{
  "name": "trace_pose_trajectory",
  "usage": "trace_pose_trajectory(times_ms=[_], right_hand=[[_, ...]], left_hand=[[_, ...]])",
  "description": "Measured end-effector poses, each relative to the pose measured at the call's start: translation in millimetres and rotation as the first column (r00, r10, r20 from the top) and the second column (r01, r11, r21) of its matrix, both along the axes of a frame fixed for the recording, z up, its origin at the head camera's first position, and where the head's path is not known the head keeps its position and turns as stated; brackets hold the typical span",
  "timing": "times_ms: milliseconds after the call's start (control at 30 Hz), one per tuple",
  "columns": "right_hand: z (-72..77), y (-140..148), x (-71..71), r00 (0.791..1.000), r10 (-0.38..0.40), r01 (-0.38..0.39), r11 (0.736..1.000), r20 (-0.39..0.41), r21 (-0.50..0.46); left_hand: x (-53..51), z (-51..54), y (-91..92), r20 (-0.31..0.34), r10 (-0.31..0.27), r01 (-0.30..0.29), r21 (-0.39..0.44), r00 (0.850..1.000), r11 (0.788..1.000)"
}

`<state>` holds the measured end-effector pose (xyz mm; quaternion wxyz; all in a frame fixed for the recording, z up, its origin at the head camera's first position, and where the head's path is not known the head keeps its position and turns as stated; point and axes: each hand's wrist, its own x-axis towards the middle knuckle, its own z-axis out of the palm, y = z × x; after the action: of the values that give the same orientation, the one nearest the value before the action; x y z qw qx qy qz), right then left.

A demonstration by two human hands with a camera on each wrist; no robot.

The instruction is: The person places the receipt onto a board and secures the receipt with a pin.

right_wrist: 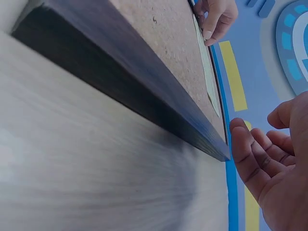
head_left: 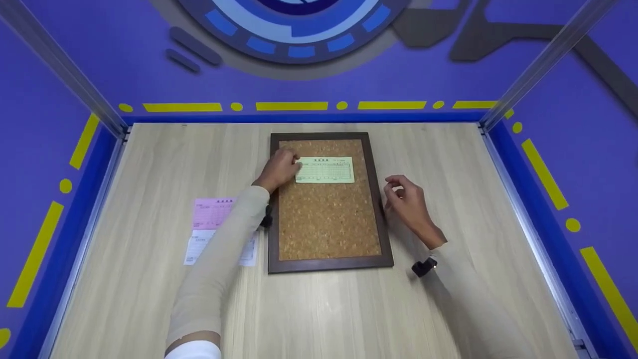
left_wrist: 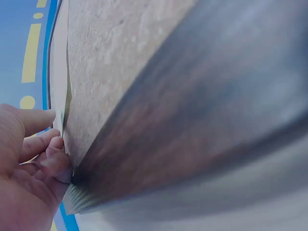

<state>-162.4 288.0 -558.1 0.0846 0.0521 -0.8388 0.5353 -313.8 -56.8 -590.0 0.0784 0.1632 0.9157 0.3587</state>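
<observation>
A pale green printed slip (head_left: 326, 170) lies across the upper part of a cork board (head_left: 329, 219) with a dark wooden frame. My left hand (head_left: 279, 168) reaches over the frame's left side and pinches the slip's left end between thumb and fingertips. From the left wrist view, the slip (left_wrist: 61, 62) appears edge-on beside the fingers, slightly raised off the cork. Right of the frame, my right hand (head_left: 407, 202) hovers with loosely bent fingers and nothing between them. The right wrist view shows that hand (right_wrist: 276, 166) apart from the board.
A pink printed slip (head_left: 212, 212) and a white printed slip (head_left: 197, 245) lie on the wooden table (head_left: 319, 314), left of the board and partly under my left sleeve. Blue walls (head_left: 299, 89) with yellow markings enclose the table at the back and both sides.
</observation>
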Motion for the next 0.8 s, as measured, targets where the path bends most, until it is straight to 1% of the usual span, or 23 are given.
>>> trace_pose_trajectory(times_ms=[33,67,100,133,267,300,333,367,400,433,467,500,533,667,700,733,800], right_hand=[[4.0,-1,2.3,1.000,-0.002,0.002,1.000,0.000,0.003],[7.8,-1,4.7,1.000,-0.001,0.001,1.000,0.000,0.003],[7.4,0,5.1,1.000,-0.004,0.004,1.000,0.004,0.005],[6.8,1,5.5,1.000,-0.006,0.006,1.000,0.009,0.009],[6.4,4,8.3,0.999,-0.009,0.008,1.000,0.035,0.018],[6.3,5,9.2,0.999,-0.007,0.006,1.000,0.040,0.022],[6.2,6,10.8,0.999,-0.007,0.006,1.000,0.043,0.026],[6.4,8,12.6,0.999,-0.006,0.004,1.000,0.046,0.026],[6.6,9,14.4,0.999,-0.004,0.003,1.000,0.048,0.027],[6.4,10,15.6,0.999,-0.001,-0.001,1.000,0.050,0.028],[5.3,12,16.4,0.999,0.000,-0.002,0.999,0.051,0.032],[3.7,14,16.8,0.999,-0.003,0.001,0.999,0.053,0.033],[1.3,16,16.8,0.998,-0.006,0.004,0.999,0.057,0.033],[-15.1,30,14.1,0.998,-0.031,0.028,0.998,0.057,0.054],[-19.1,33,13.6,0.998,-0.035,0.032,0.998,0.053,0.057],[-22.9,37,13.3,0.998,-0.036,0.033,0.998,0.049,0.060],[-28.0,44,13.9,0.999,-0.032,0.030,0.998,0.040,0.062]], left_hand=[[1.0,1.0,-0.3,-0.007,-0.014,0.014,-0.005,1.000,1.000],[0.2,-0.9,-1.4,-0.008,-0.033,0.033,-0.008,0.999,0.999],[-0.1,-0.4,-1.9,-0.011,-0.048,0.048,-0.009,0.999,0.999],[-3.6,-5.4,-3.6,-0.026,-0.061,0.061,-0.015,0.998,0.998],[-6.8,-4.8,-4.4,-0.046,-0.110,0.108,-0.053,0.993,0.993],[-1.9,5.6,-2.9,-0.041,-0.111,0.108,-0.072,0.993,0.992],[-4.4,2.1,-3.0,-0.055,-0.116,0.111,-0.085,0.992,0.990],[-1.8,7.5,-1.5,-0.046,-0.125,0.121,-0.090,0.991,0.989],[-2.2,8.1,-1.1,-0.046,-0.133,0.127,-0.101,0.990,0.987],[-2.5,8.1,-1.4,-0.051,-0.134,0.128,-0.111,0.990,0.986],[-5.9,2.3,-2.2,-0.064,-0.134,0.126,-0.120,0.989,0.985],[-7.0,-0.2,-2.6,-0.076,-0.133,0.122,-0.138,0.988,0.983],[-6.7,0.4,-2.8,-0.082,-0.131,0.118,-0.155,0.988,0.981],[-1.9,4.8,-2.5,-0.101,-0.108,0.085,-0.211,0.989,0.974],[2.6,11.7,-1.9,-0.096,-0.104,0.080,-0.227,0.990,0.971],[5.0,15.0,-1.9,-0.092,-0.102,0.077,-0.236,0.991,0.969],[8.5,17.2,-2.6,-0.091,-0.099,0.074,-0.245,0.991,0.967]])
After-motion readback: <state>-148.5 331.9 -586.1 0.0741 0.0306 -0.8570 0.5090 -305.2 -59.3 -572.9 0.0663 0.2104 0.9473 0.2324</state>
